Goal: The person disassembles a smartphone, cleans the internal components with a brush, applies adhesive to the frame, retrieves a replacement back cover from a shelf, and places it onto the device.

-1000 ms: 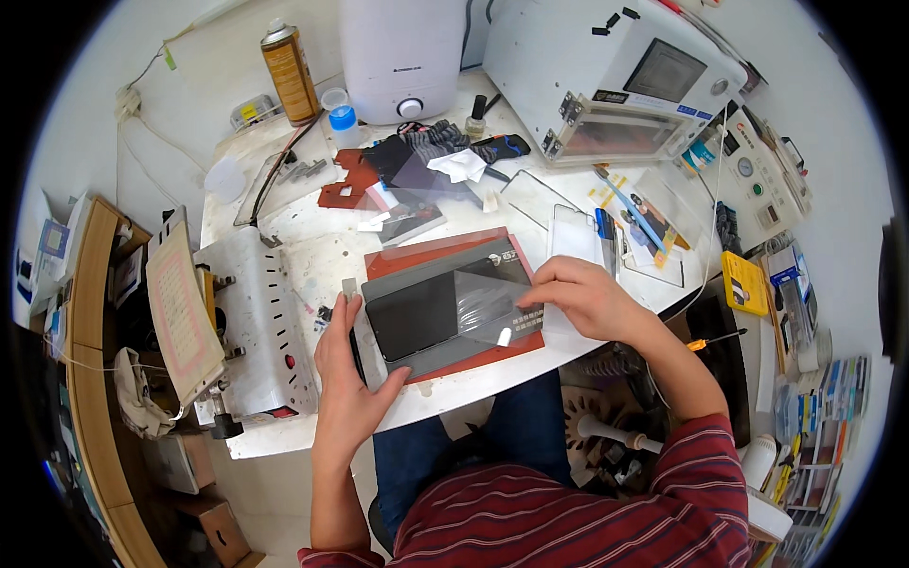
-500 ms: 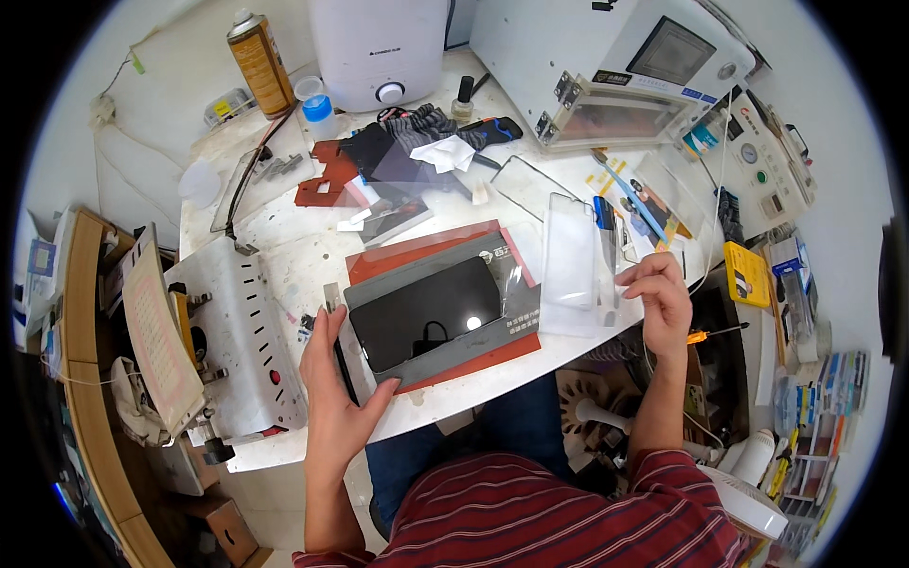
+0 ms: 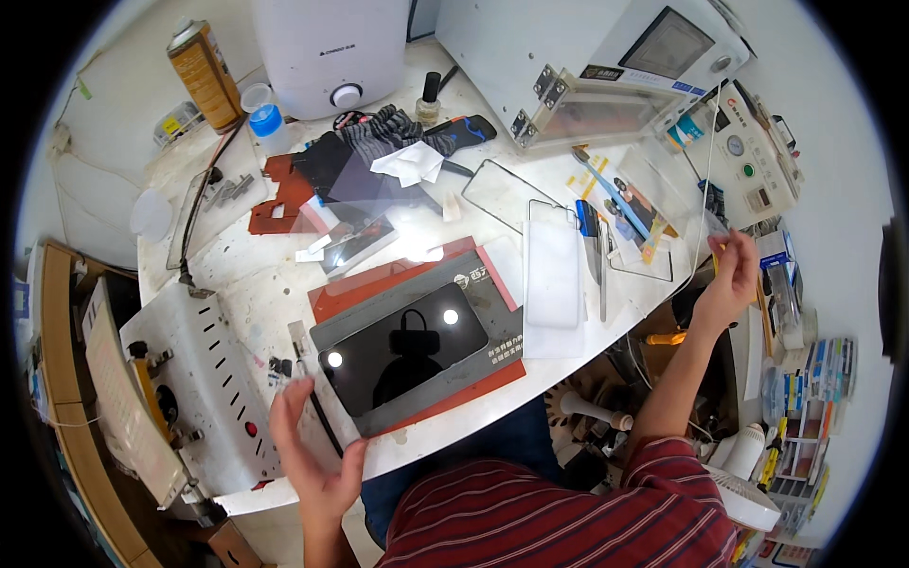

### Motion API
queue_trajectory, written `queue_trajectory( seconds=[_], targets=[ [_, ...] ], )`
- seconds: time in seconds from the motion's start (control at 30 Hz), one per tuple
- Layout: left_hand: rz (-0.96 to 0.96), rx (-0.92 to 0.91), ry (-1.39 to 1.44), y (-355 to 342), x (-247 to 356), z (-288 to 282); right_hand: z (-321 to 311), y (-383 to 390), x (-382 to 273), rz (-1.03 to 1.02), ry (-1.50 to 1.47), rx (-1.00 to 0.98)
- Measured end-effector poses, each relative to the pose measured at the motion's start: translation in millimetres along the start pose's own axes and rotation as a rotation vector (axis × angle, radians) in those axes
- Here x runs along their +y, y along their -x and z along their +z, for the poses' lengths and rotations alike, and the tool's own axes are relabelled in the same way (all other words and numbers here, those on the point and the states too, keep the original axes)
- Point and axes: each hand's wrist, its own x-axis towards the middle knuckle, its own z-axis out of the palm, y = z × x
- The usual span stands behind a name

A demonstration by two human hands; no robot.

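Note:
A smartphone (image 3: 405, 348) with a glossy black screen lies face up on a grey printed mat (image 3: 492, 327), which rests on a reddish-brown pad (image 3: 507, 377). My left hand (image 3: 314, 450) is open at the near-left table edge, thumb and fingers apart, beside the mat and a thin black stick (image 3: 324, 421). Off the table's right side, my right hand (image 3: 727, 284) is raised with its fingers pinched together. Something pale and see-through shows by those fingertips, too faint to name. Between the hands lies a frosted clear phone-shaped sheet (image 3: 553, 275).
A blue-handled knife (image 3: 589, 227), a toothbrush (image 3: 615, 194) and a thin black frame (image 3: 492, 189) lie right of centre. A white machine with a hinged door (image 3: 606, 109) stands behind. At left is a slotted metal device (image 3: 213, 369); a spray can (image 3: 204, 76) stands far left.
My right hand has moved right, away from the frosted sheet and past the table edge. My left hand has come off the mat's edge and opened wider. The view has shifted.

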Motion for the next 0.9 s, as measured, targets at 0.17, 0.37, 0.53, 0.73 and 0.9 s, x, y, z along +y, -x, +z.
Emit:
queue_trajectory(
  seconds=[0.17, 0.37, 0.53, 0.73, 0.9],
  targets=[
    [0.318, 0.093, -0.176, 34, 1, -13, 29, -43, 32, 0.079, 0.223, -0.095],
    [0.316, 0.104, -0.217, 50, -2, -15, 81, -46, 38, -0.044, 0.476, -0.241],
    [0.312, 0.005, -0.19, 48, 1, -21, 80, -21, -23, 0.101, 0.37, -0.854],
    [0.374, 0.004, -0.104, 50, -6, -16, 113, 7, -48, -0.139, 0.412, -1.183],
    [0.386, 0.015, -0.123, 50, -4, -15, 122, 1, -45, 0.076, 0.409, -1.211]
  ],
)
